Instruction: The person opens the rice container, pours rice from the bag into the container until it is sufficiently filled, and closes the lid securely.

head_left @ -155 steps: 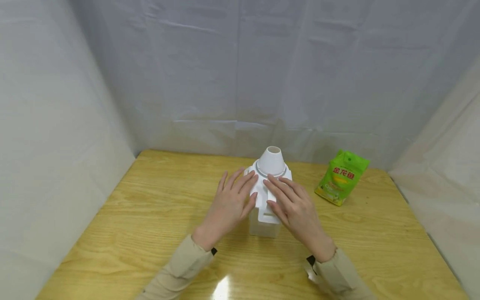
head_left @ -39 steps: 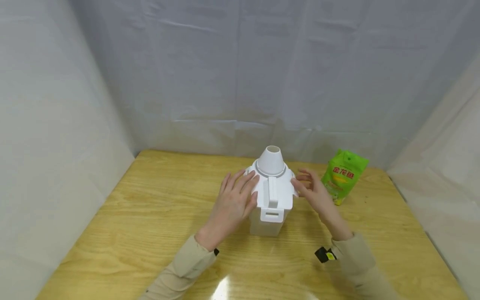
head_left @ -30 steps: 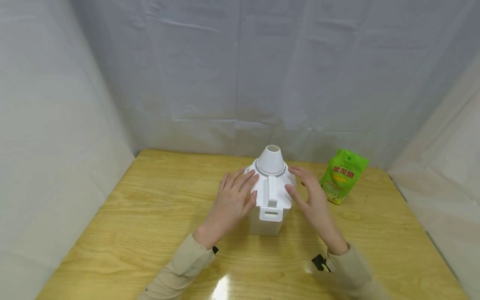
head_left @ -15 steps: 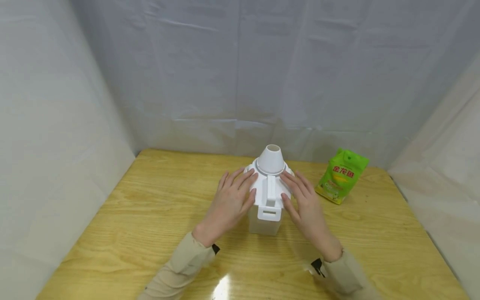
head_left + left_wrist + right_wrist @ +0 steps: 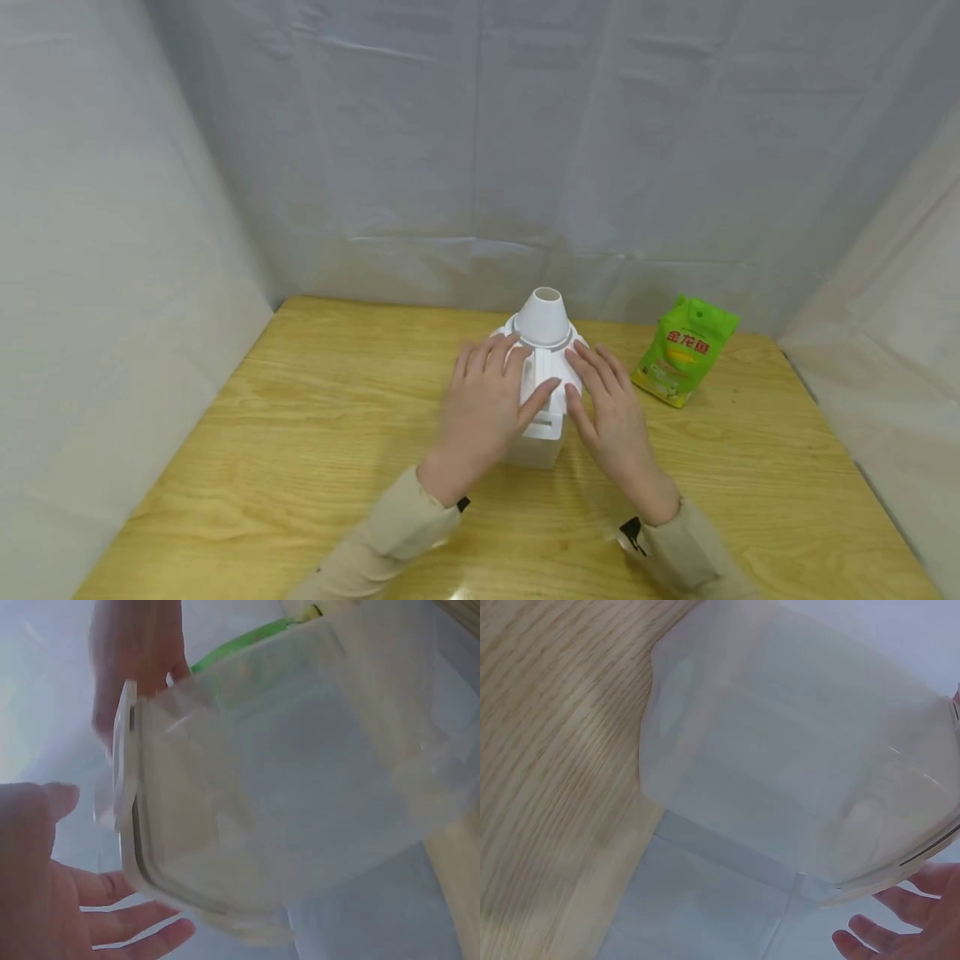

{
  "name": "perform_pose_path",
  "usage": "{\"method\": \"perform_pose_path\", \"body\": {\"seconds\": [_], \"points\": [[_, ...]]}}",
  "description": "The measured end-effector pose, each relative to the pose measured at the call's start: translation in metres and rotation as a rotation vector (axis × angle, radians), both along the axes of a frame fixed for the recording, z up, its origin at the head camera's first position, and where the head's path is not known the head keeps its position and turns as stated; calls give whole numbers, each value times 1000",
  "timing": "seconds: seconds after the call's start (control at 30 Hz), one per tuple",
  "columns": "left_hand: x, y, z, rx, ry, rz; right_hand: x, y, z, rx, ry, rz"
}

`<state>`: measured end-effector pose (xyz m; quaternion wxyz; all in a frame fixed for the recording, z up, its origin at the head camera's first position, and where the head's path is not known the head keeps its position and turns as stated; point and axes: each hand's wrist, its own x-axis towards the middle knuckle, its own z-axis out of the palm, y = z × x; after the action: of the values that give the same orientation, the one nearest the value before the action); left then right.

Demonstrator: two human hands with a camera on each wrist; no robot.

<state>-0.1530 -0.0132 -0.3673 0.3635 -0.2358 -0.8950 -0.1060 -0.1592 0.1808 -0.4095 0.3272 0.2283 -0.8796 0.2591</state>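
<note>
A clear plastic storage box [image 5: 534, 454] stands upright on the wooden table between both hands. Its white lid [image 5: 555, 368] carries a cone-shaped cap [image 5: 543, 321] with a round opening and a raised handle bar. A slotted latch tab [image 5: 543, 427] hangs at the lid's front edge. My left hand [image 5: 483, 408] lies over the lid's left side, fingers spread, thumb reaching toward the handle. On the right side, my right hand [image 5: 615, 421] rests straight fingers on the lid. The left wrist view shows the lid rim beside the left hand's fingers [image 5: 112, 889]; the box's see-through wall looks bare inside.
A green bag [image 5: 684, 354] with red lettering stands at the back right of the wooden table [image 5: 315, 392]. Pale sheeting [image 5: 420, 167] hangs behind the table and along both sides.
My right hand has gone from the lid's right edge onto its top. My left hand has just shifted right, its thumb now nearer the handle. Box and bag stay in place.
</note>
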Motion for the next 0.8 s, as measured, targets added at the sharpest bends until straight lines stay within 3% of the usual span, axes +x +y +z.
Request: {"method": "perform_pose_path", "body": {"seconds": [0.3,0.53,0.8], "points": [[-1,26,-10,41,34,132,-3,0,-5,18,60,19],[-3,30,-16,67,41,145,-3,1,-7,0,51,21],[-9,26,-20,75,107,133,-2,3,-5,-6,10,28]]}}
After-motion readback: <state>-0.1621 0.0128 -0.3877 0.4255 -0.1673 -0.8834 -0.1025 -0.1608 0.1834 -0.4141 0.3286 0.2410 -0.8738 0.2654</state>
